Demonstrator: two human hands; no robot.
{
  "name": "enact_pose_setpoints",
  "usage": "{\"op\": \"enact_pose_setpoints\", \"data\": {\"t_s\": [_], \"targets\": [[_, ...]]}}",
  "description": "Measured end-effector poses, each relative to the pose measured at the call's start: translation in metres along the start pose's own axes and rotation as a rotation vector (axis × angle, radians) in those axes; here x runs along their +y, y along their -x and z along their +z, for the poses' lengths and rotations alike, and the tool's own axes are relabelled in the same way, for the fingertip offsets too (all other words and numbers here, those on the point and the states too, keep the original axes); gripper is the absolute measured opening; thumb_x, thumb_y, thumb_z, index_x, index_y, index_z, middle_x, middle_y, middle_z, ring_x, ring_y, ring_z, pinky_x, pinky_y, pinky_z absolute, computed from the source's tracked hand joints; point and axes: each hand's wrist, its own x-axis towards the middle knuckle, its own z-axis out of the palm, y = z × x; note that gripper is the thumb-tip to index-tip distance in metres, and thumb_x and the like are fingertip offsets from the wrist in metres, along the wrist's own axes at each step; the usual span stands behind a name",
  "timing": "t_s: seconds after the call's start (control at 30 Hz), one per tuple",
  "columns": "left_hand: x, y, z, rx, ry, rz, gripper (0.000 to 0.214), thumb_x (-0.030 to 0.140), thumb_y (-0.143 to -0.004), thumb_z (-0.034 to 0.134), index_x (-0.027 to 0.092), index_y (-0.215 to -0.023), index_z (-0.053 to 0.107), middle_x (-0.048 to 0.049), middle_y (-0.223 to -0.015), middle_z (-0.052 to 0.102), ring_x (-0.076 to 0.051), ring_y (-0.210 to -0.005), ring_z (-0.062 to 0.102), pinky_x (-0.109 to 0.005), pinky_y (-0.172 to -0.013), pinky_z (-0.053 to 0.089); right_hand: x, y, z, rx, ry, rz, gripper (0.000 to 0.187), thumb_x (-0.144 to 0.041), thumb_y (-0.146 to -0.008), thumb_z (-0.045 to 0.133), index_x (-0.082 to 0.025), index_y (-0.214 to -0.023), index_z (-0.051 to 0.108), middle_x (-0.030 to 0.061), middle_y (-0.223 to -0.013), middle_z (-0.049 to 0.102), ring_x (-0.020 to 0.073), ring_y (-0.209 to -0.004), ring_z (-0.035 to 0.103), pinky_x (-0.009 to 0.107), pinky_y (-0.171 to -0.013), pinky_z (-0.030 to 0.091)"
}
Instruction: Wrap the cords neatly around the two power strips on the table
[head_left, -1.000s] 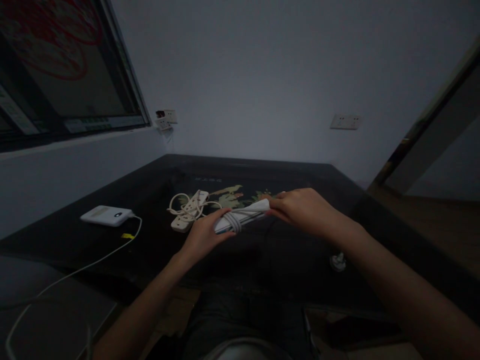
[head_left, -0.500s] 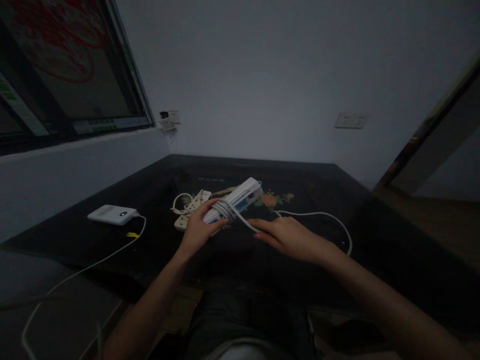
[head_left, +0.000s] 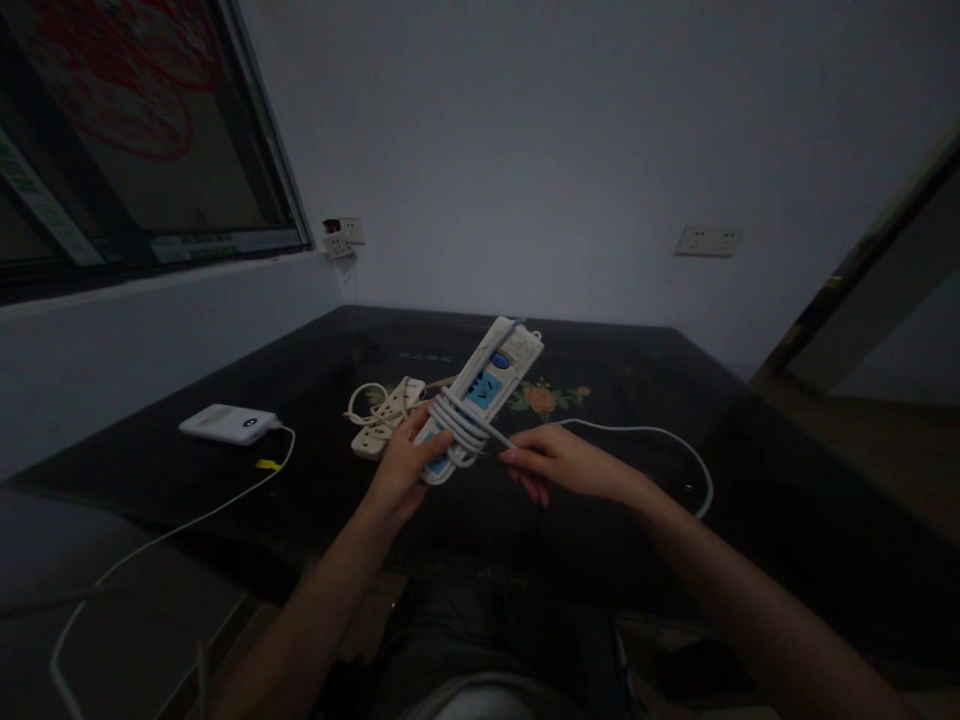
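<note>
My left hand [head_left: 405, 468] grips the lower end of a white power strip [head_left: 487, 382] with blue sockets, held tilted up over the dark table [head_left: 637, 350]. Several turns of its white cable [head_left: 461, 425] are wound round the strip near my fingers. My right hand [head_left: 559, 463] pinches the same cable just right of the strip; the loose length of cable [head_left: 660, 435] curves away over the table to the right.
A second, cream power strip [head_left: 382, 412] with a coiled cord lies behind my left hand. A white power bank [head_left: 229, 423] with a cable lies at the table's left. Wall sockets [head_left: 709, 241] are on the far wall. A window is at left.
The strip has been tipped from lying level to pointing up and away. My right hand let go of its far end, dropped to the cable, and drew it toward the strip.
</note>
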Motion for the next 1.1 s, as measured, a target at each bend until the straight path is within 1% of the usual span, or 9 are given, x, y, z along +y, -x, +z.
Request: {"op": "enact_pose_setpoints", "data": {"t_s": [0.07, 0.13, 0.27, 0.33, 0.47, 0.63, 0.83, 0.97, 1.1], "targets": [[0.003, 0.003, 0.000, -0.012, -0.011, -0.011, 0.065, 0.034, -0.054, 0.086, 0.016, -0.112, 0.062, -0.0092, -0.106, 0.070, -0.025, -0.095, 0.067, -0.029, -0.078, 0.055, 0.000, 0.000, -0.002, -0.078, -0.029, -0.009, 0.038, -0.047, -0.093, 0.041, -0.016, -0.074, 0.051, -0.0032, -0.053, 0.054, 0.0095, -0.044, 0.054, 0.020, -0.045, 0.043], [0.007, 0.005, 0.000, -0.023, -0.030, 0.000, 0.068, 0.035, -0.054, 0.086, 0.017, -0.114, 0.061, -0.0100, -0.112, 0.068, -0.027, -0.100, 0.065, -0.030, -0.079, 0.055, -0.004, 0.002, -0.004, -0.097, 0.020, -0.024, 0.038, -0.047, -0.094, 0.041, -0.016, -0.075, 0.052, -0.0034, -0.054, 0.055, 0.0079, -0.042, 0.052, 0.019, -0.044, 0.040], [0.010, 0.004, 0.002, -0.045, -0.059, 0.083, 0.070, 0.034, -0.058, 0.083, 0.024, -0.122, 0.058, -0.0081, -0.134, 0.056, -0.028, -0.118, 0.056, -0.031, -0.090, 0.052, -0.015, 0.008, -0.004, 0.027, 0.333, -0.060, 0.036, -0.038, -0.096, 0.043, -0.015, -0.070, 0.054, -0.0032, -0.054, 0.054, 0.0063, -0.045, 0.049, 0.019, -0.049, 0.033], [0.009, 0.003, 0.002, -0.050, -0.061, 0.096, 0.069, 0.034, -0.060, 0.082, 0.026, -0.124, 0.058, -0.0067, -0.139, 0.052, -0.028, -0.122, 0.052, -0.031, -0.092, 0.051, -0.018, 0.010, -0.001, 0.087, 0.496, -0.059, 0.034, -0.035, -0.096, 0.046, -0.015, -0.070, 0.056, -0.0027, -0.054, 0.053, 0.0070, -0.049, 0.047, 0.020, -0.052, 0.029], [0.004, 0.002, 0.000, 0.000, -0.023, 0.049, 0.069, 0.035, -0.056, 0.084, 0.024, -0.119, 0.060, -0.0085, -0.134, 0.055, -0.028, -0.118, 0.056, -0.029, -0.085, 0.053, -0.019, 0.011, 0.004, 0.136, 0.634, -0.047, 0.032, -0.036, -0.095, 0.047, -0.015, -0.076, 0.061, -0.0022, -0.057, 0.050, 0.0079, -0.052, 0.042, 0.023, -0.053, 0.022], [0.001, 0.003, -0.002, 0.005, -0.005, 0.017, 0.067, 0.034, -0.059, 0.083, 0.024, -0.120, 0.056, -0.0081, -0.124, 0.060, -0.024, -0.104, 0.062, -0.027, -0.076, 0.054, -0.018, 0.010, 0.003, 0.165, 0.636, -0.025, 0.029, -0.033, -0.095, 0.049, -0.015, -0.078, 0.063, -0.0025, -0.058, 0.049, 0.0083, -0.053, 0.041, 0.024, -0.055, 0.021], [-0.001, 0.006, 0.000, -0.003, 0.017, 0.037, 0.067, 0.033, -0.059, 0.083, 0.026, -0.119, 0.054, -0.0054, -0.115, 0.062, -0.019, -0.093, 0.064, -0.026, -0.073, 0.053, -0.017, 0.011, 0.000, 0.192, 0.613, -0.057, 0.028, -0.032, -0.095, 0.049, -0.014, -0.077, 0.061, -0.0034, -0.059, 0.047, 0.0081, -0.053, 0.040, 0.023, -0.055, 0.022], [-0.004, 0.005, -0.001, -0.009, 0.044, 0.021, 0.070, 0.033, -0.059, 0.084, 0.026, -0.121, 0.053, -0.0048, -0.107, 0.063, -0.017, -0.085, 0.064, -0.025, -0.068, 0.053, -0.015, 0.010, -0.001, 0.204, 0.616, -0.084, 0.027, -0.031, -0.095, 0.048, -0.015, -0.078, 0.061, -0.0028, -0.060, 0.050, 0.0086, -0.054, 0.043, 0.023, -0.055, 0.023], [-0.005, 0.005, -0.001, -0.008, 0.074, -0.013, 0.068, 0.033, -0.060, 0.083, 0.026, -0.121, 0.054, -0.0043, -0.107, 0.063, -0.016, -0.081, 0.064, -0.024, -0.065, 0.054, -0.017, 0.011, 0.002, 0.217, 0.705, -0.053, 0.029, -0.034, -0.096, 0.046, -0.015, -0.081, 0.062, 0.0003, -0.064, 0.058, 0.0105, -0.057, 0.049, 0.023, -0.056, 0.024]]}}
